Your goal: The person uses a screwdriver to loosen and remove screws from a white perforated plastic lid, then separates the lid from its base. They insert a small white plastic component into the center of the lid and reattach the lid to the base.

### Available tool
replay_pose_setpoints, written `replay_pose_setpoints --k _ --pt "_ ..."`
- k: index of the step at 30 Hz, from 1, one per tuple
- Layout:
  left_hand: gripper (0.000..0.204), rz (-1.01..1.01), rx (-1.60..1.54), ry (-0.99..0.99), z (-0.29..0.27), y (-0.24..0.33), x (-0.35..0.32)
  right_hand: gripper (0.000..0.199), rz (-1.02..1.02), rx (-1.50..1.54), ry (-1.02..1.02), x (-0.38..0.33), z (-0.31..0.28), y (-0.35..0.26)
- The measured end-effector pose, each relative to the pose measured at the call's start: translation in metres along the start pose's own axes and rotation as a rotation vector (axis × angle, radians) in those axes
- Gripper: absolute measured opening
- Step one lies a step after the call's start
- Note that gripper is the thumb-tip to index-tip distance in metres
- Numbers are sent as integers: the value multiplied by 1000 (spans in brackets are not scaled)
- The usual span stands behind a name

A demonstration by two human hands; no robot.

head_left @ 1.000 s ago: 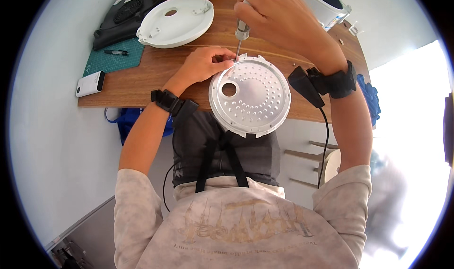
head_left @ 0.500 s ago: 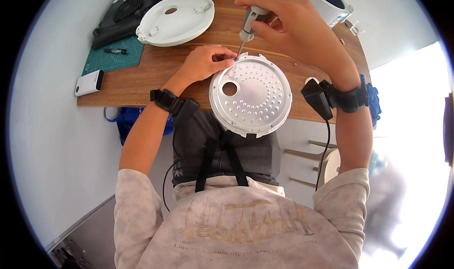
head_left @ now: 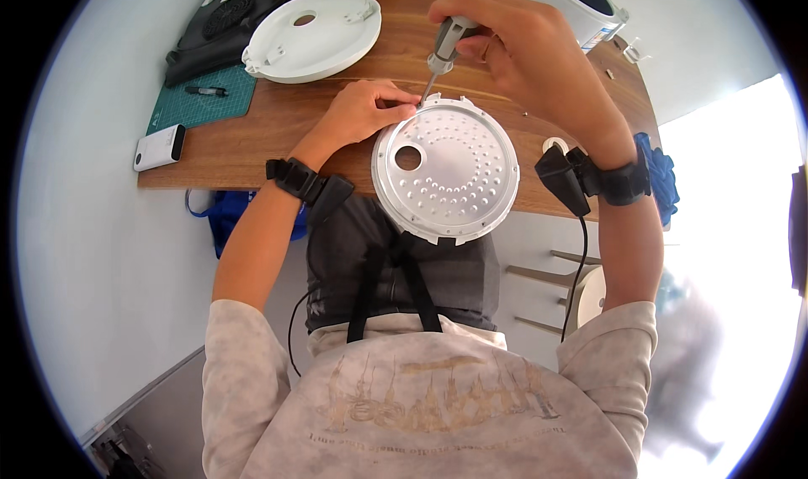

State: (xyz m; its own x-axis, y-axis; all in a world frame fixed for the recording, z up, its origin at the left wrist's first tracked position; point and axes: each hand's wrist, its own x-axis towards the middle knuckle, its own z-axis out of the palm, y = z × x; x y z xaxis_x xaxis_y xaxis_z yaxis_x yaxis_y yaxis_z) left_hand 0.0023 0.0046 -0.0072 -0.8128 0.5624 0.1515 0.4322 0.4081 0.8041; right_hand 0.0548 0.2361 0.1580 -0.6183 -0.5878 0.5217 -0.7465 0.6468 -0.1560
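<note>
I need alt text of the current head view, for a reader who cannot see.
A person's right hand holds a screwdriver, its tip at the rim of a metal disc, beside the left hand. The disc juts past the wooden table's near edge. Farther left lie a round white cover and a green mat.

The right hand (head_left: 526, 48) has a tilted screwdriver (head_left: 444, 48) in its grip, tip at the far rim of a disc (head_left: 454, 163); the left hand (head_left: 368, 109) touches that rim beside the tip. On the bench (head_left: 295, 134) lie a lid (head_left: 337, 45) and a mat (head_left: 206, 110) bearing a pen (head_left: 206, 91).
</note>
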Motion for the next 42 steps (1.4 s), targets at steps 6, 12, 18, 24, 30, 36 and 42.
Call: replay_pose_setpoints --k 6,12,18,24,30,36,42 --pt "35 -13 -16 -5 -3 2 -2 32 -4 16 23 -7 -2 -4" --pt "28 16 -11 31 1 2 -1 29 -30 61 -4 -2 -11 2" --pt "33 11 17 21 0 1 -1 32 -38 165 -93 7 -25 -4" --pt "27 23 -9 25 1 -1 -3 27 43 66 -169 20 -20 -3" --pt "29 38 -23 24 2 -1 -2 44 270 -424 -223 30 -6 2" --pt "30 29 22 23 -1 -1 -3 39 180 -438 -286 24 -11 -7" --pt "32 27 3 12 2 0 1 24 -321 -56 34 7 4 26"
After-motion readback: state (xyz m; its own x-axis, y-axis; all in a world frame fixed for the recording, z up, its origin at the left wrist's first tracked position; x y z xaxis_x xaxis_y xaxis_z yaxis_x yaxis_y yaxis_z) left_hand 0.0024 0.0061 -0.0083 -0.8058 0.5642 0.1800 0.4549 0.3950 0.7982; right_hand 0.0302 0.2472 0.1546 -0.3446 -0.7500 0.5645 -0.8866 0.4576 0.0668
